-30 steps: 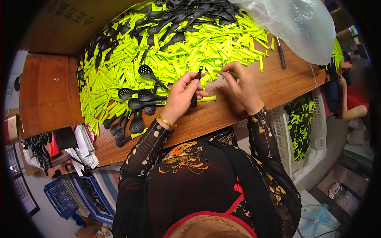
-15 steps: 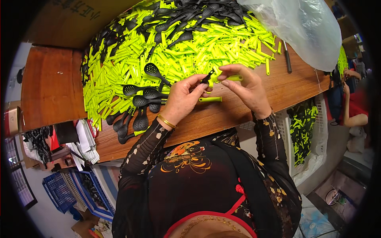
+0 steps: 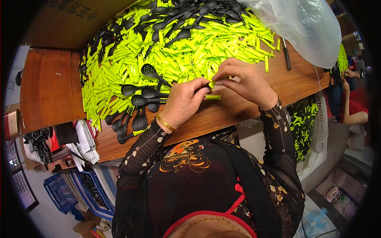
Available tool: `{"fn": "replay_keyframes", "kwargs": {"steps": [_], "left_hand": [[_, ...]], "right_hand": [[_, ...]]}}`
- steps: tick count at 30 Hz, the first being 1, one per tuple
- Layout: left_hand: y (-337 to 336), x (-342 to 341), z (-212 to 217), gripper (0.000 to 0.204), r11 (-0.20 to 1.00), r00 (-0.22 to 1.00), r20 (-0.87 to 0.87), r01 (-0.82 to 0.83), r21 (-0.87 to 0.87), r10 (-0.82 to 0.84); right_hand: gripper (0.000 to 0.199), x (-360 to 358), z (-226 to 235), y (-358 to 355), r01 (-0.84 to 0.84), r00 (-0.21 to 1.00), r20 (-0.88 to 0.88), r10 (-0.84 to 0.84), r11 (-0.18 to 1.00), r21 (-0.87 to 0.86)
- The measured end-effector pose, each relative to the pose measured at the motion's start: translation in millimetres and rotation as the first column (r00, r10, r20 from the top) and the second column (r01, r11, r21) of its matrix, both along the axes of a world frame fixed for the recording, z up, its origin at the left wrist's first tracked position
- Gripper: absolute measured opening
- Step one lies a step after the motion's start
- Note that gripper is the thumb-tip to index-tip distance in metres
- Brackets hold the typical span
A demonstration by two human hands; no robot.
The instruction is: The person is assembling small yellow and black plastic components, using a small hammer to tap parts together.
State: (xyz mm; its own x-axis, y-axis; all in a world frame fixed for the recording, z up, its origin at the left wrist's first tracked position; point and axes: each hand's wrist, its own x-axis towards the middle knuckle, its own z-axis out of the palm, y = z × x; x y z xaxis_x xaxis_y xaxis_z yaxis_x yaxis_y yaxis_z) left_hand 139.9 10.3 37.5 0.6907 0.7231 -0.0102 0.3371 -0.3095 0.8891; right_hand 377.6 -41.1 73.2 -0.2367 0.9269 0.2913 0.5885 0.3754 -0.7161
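My left hand (image 3: 183,101) is closed around the shaft of a black slotted spoon. The spoon's perforated head (image 3: 149,70) sticks out to the left of the fingers. At the shaft's other end, the thumb and fingers of my right hand (image 3: 248,81) pinch a small lime-green handle piece (image 3: 212,84), mostly hidden by the fingertips. The two hands almost meet there. Just below the left fingertips, another green piece (image 3: 214,97) lies on the wooden table (image 3: 234,107). Several black spoons (image 3: 139,101) lie left of my left wrist, some with green handle ends.
A large heap of green handle pieces (image 3: 119,71) covers the table's far side, with black spoons (image 3: 206,10) behind. A clear plastic bag (image 3: 305,31) and a black-handled tool (image 3: 287,59) lie at the right. A white crate (image 3: 321,123) holds green and black pieces. Another person's arm (image 3: 349,111) shows far right.
My right hand has moved slightly right and its fingers have closed in on the green piece. Less of that piece shows now. My left hand has barely moved.
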Motion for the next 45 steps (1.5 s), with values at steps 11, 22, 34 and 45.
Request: {"fn": "replay_keyframes", "kwargs": {"steps": [11,22,34,45], "left_hand": [[-6.2,4.1,-11.0,0.02,0.947,0.997,0.049,-0.074,0.313,0.061],[10.9,5.4,1.6,0.018,0.848,0.993,-0.082,0.114,0.518,-0.083],[71.0,-0.8,-20.6,0.03,0.658,0.971,-0.181,0.036,0.752,0.154],[210.3,47.5,-76.0,0.043,0.731,0.888,-0.267,-0.104,0.674,0.373]], "right_hand": [[0.019,-18.3,-40.4,-5.6,0.142,0.98,0.124,-0.159,0.981,0.13],[0.017,10.8,-64.4,4.5,0.047,0.981,-0.177,-0.077,0.985,-0.167],[0.017,150.3,-120.1,-8.8,0.758,0.573,0.282,-0.77,0.628,0.176],[0.019,127.6,-136.1,20.9,0.811,0.535,-0.368,-0.761,0.584,-0.03]]}}
